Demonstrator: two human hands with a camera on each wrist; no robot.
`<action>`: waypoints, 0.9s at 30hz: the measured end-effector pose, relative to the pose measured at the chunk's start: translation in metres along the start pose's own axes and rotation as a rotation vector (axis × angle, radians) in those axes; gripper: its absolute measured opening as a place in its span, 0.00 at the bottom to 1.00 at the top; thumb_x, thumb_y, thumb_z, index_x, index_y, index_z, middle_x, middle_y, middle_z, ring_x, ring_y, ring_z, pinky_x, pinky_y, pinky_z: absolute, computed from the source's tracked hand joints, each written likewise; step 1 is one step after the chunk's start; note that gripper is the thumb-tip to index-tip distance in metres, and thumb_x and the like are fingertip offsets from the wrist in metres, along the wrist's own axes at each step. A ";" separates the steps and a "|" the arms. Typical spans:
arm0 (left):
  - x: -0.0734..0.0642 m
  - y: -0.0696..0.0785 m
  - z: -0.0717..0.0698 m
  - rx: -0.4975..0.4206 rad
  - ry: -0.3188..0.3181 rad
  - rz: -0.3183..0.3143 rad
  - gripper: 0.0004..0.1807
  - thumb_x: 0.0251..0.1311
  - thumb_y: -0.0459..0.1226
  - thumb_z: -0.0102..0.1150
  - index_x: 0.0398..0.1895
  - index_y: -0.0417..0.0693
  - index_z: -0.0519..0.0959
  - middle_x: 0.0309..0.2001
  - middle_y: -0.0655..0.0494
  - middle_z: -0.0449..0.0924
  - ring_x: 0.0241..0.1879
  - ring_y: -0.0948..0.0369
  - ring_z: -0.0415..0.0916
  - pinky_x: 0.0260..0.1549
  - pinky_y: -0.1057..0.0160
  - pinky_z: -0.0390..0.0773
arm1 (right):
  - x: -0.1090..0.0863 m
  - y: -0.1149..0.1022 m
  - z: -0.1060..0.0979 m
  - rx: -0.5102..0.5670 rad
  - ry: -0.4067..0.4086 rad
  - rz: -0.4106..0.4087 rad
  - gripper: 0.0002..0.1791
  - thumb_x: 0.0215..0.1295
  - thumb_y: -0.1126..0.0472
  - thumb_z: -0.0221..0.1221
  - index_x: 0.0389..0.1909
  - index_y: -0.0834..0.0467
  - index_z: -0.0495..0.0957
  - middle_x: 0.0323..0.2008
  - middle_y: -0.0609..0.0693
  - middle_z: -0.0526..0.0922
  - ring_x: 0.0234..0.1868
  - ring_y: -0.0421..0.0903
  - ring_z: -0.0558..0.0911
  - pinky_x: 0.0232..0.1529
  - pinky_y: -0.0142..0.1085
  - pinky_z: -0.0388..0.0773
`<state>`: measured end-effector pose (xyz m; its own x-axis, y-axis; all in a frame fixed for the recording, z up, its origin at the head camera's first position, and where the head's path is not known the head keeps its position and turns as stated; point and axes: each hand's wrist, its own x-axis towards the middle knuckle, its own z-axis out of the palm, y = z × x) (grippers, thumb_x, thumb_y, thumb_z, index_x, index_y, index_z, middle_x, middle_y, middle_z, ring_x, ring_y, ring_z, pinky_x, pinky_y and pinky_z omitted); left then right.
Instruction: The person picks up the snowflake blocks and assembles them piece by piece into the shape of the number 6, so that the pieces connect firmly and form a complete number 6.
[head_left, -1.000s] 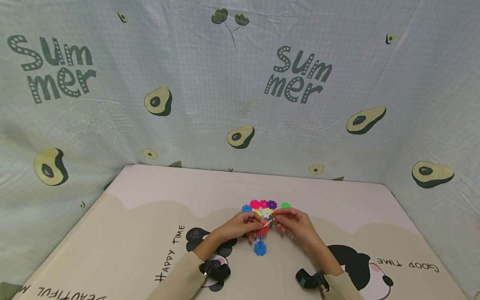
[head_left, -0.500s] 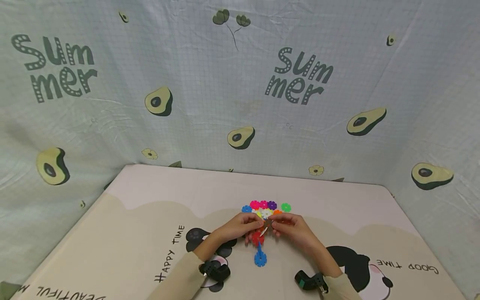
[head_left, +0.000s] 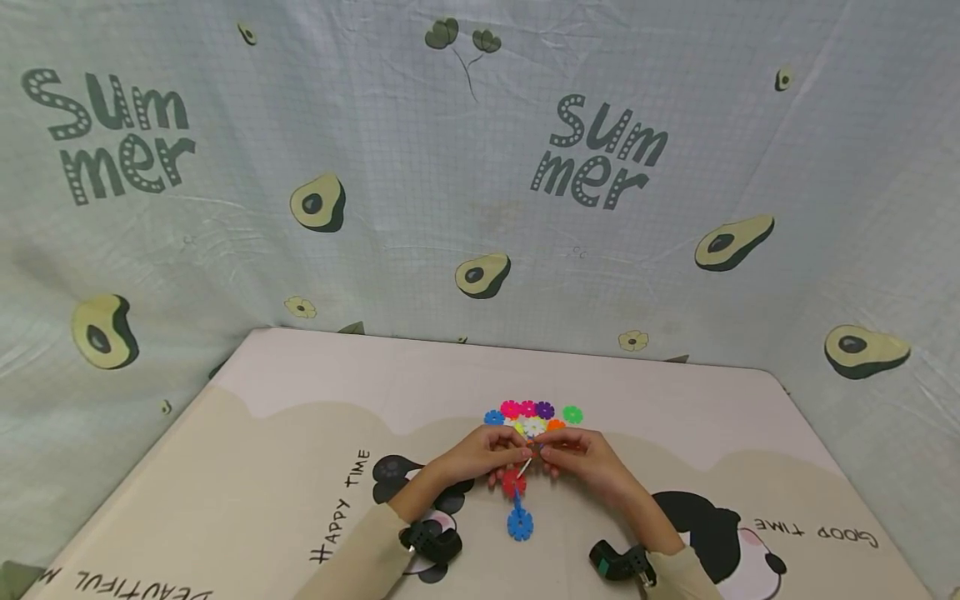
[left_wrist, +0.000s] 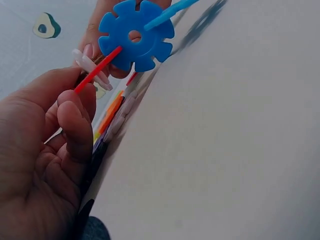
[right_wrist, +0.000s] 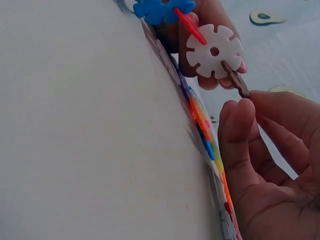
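A chain of slotted plastic snowflake discs hangs between my hands. In the head view its lower end is a blue disc [head_left: 520,525], joined to a second blue disc standing edge-on, then a red disc [head_left: 513,483]. A white disc [right_wrist: 214,51] follows, with a brown disc [right_wrist: 235,80] at its slot, seen edge-on. My left hand [head_left: 483,457] pinches the chain near the white disc, its fingertips partly hidden. My right hand [head_left: 585,458] pinches the brown disc between thumb and forefinger. The fingertips of both hands nearly meet.
Beyond my hands, loose discs lie on the table [head_left: 300,467]: a blue one [head_left: 493,417], pink ones [head_left: 510,408], a purple one [head_left: 544,410], a green one [head_left: 572,414] and an orange one [head_left: 556,425]. A printed curtain [head_left: 405,192] rises behind the table.
My right hand has come left with the brown disc, which was apart and now meets the white one. The chain's blue end has tipped lower, towards me. The left hand has barely moved.
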<state>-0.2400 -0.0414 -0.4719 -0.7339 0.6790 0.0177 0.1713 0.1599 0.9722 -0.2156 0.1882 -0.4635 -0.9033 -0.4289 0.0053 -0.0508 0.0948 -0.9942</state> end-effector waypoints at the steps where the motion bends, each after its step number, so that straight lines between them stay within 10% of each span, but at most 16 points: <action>1: 0.000 0.000 0.000 0.003 0.003 -0.001 0.12 0.69 0.37 0.55 0.42 0.34 0.78 0.23 0.61 0.73 0.15 0.68 0.68 0.18 0.72 0.72 | 0.000 -0.001 -0.001 -0.012 0.007 0.004 0.19 0.67 0.64 0.61 0.52 0.75 0.75 0.35 0.50 0.85 0.28 0.39 0.80 0.34 0.30 0.79; 17: 0.003 0.000 0.001 -0.048 0.025 -0.040 0.11 0.68 0.34 0.55 0.39 0.30 0.76 0.18 0.60 0.71 0.13 0.69 0.66 0.15 0.73 0.70 | -0.002 -0.007 -0.022 -0.158 0.093 0.100 0.16 0.67 0.60 0.61 0.47 0.69 0.80 0.27 0.53 0.80 0.25 0.41 0.75 0.26 0.30 0.72; 27: 0.005 0.000 0.002 -0.047 0.029 -0.038 0.11 0.69 0.34 0.54 0.40 0.31 0.76 0.18 0.60 0.70 0.13 0.69 0.65 0.15 0.73 0.70 | -0.009 -0.009 -0.048 -0.251 0.057 0.135 0.17 0.65 0.59 0.63 0.47 0.69 0.80 0.39 0.55 0.85 0.29 0.39 0.76 0.30 0.30 0.74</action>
<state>-0.2425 -0.0366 -0.4719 -0.7582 0.6519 -0.0134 0.1124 0.1509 0.9821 -0.2270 0.2343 -0.4493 -0.9313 -0.3467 -0.1118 -0.0263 0.3702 -0.9286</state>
